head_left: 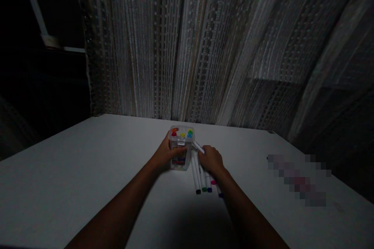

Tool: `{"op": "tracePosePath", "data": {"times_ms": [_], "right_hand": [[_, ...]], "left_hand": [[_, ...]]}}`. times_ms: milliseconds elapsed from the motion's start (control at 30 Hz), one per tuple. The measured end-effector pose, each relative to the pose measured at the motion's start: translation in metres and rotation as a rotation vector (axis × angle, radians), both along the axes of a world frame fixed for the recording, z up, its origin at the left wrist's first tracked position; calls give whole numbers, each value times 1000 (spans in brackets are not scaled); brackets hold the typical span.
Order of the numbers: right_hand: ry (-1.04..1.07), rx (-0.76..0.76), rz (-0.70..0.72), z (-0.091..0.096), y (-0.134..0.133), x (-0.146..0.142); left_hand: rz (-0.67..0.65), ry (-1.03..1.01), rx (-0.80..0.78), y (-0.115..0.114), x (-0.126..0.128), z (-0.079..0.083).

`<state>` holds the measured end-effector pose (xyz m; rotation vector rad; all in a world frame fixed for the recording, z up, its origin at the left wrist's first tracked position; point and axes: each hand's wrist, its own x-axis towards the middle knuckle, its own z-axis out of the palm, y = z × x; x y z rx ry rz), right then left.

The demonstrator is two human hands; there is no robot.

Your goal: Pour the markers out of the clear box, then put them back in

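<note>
The only view comes from a camera worn on the person's head, facing forward and steeply down across a white worktop [87, 171]. It sits close above the left hand [167, 153] and right hand [210, 160], which appear just below centre, with the forearms [122, 206] entering from the bottom edge. A hanging curtain [187, 46] fills the background.

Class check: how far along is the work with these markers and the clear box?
Done: several markers stand in the clear box, coloured caps up. In hand: the left hand grips the box; the right hand rests on loose markers. Left: those loose markers lie on the table beside the box.
</note>
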<state>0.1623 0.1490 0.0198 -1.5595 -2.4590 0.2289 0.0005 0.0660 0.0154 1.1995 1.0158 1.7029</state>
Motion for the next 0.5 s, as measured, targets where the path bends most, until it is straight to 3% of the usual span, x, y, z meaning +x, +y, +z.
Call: {"op": "tracePosePath", "data": {"times_ms": [500], "right_hand": [[60,-13,48,2,-2,1]], "left_hand": [[15,2,2,-3,2,3]]}}
